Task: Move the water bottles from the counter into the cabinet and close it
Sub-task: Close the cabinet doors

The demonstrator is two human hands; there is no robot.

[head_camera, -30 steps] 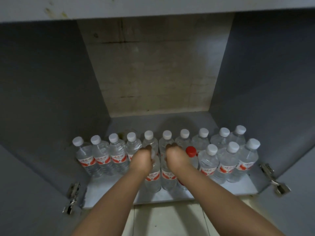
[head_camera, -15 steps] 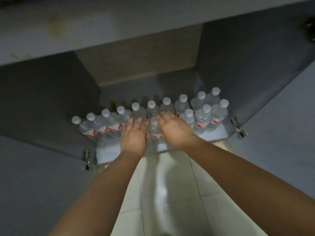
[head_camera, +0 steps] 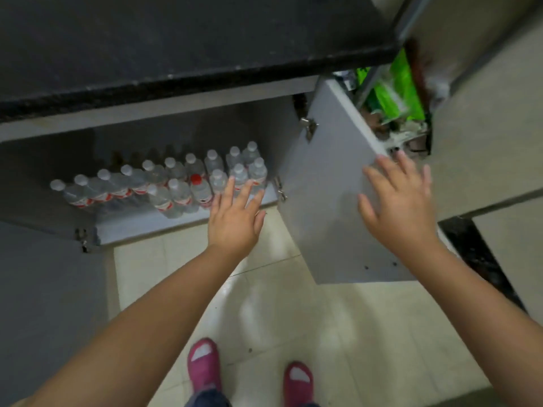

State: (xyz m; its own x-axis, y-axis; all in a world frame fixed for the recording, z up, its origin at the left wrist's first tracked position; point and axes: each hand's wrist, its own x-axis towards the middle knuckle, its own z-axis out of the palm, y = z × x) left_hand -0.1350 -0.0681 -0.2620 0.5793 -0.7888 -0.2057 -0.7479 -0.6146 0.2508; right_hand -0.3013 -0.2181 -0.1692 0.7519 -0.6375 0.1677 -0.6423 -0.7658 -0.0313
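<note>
Several clear water bottles (head_camera: 164, 183) with white caps stand in rows on the floor of the open grey cabinet (head_camera: 164, 227); one bottle (head_camera: 199, 186) has a red cap. My left hand (head_camera: 235, 218) hovers with fingers spread just in front of the bottles at the right end, holding nothing. My right hand (head_camera: 399, 204) lies flat with spread fingers on the inner face of the right cabinet door (head_camera: 326, 177), near its outer edge. The left cabinet door (head_camera: 44, 304) stands open at the left.
A black counter edge (head_camera: 191, 74) runs above the cabinet. Beyond the right door, green packets (head_camera: 393, 92) sit in a narrow gap. Pale floor tiles (head_camera: 293, 318) lie below, with my two pink slippers (head_camera: 205, 365) near the bottom. A beige panel (head_camera: 484, 142) fills the right.
Both hands let go of the bottles and pulled back out of the cabinet. The right hand swung right onto the right door. The view rose and drew back.
</note>
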